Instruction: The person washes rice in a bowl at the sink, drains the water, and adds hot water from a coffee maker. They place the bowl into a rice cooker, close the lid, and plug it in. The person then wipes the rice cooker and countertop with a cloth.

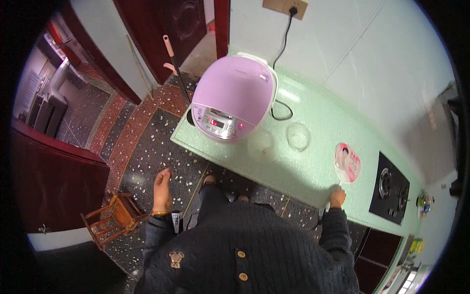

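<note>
My right hand is closed around the thin handle of a hand fan at the counter's front edge. The fan's round pink and white face, bearing a printed picture and writing, is over the green countertop. My left hand hangs over the floor, left of the counter, with its fingers curled; no object shows in it. A pink rice cooker stands with its lid down at the counter's left end, its display lit red. Right of it sit a clear glass bowl and a fainter translucent bowl.
A black gas stove is set into the counter at right. The cooker's black cord runs to a wall socket. A wooden chair stands at lower left, and a pink-handled pole leans near the counter's left end.
</note>
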`<state>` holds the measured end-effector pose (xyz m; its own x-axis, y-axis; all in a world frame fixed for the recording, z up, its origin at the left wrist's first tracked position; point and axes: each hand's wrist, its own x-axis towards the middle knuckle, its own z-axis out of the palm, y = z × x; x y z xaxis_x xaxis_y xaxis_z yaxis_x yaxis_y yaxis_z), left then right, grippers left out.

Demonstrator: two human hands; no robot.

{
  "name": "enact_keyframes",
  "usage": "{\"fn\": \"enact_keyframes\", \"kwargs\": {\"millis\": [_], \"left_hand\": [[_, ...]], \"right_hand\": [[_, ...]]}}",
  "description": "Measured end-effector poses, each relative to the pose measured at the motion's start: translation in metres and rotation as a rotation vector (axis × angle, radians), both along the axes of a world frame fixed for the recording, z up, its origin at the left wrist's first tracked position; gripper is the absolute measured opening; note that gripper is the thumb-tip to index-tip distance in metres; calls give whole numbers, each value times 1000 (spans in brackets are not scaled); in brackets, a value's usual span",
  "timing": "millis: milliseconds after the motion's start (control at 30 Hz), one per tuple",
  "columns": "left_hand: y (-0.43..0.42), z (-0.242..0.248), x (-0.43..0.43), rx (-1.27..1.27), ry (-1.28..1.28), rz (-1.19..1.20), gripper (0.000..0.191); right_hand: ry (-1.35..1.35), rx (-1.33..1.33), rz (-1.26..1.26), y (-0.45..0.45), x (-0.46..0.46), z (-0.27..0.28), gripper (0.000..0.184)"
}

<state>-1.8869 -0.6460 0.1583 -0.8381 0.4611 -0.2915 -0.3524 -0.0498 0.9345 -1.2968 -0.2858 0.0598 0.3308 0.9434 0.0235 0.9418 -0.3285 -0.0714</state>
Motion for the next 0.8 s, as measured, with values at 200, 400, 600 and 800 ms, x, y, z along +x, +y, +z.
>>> {"fn": "enact_keyframes", "kwargs": {"millis": [200, 400, 600, 800], "left_hand": [[-3, -5, 31, 24, -16, 32, 18], [13, 5, 37, 26, 9, 21, 18], [30, 12, 31, 50, 22, -8, 18], [46, 14, 19, 77, 39, -50, 17]], "right_hand": [[301, 29, -178, 18, 25, -11, 46], [448, 218, -121, 17, 27, 13, 57], [764, 675, -39, 3, -15, 60, 46], [1041, 855, 154, -4, -55, 129, 33]]}}
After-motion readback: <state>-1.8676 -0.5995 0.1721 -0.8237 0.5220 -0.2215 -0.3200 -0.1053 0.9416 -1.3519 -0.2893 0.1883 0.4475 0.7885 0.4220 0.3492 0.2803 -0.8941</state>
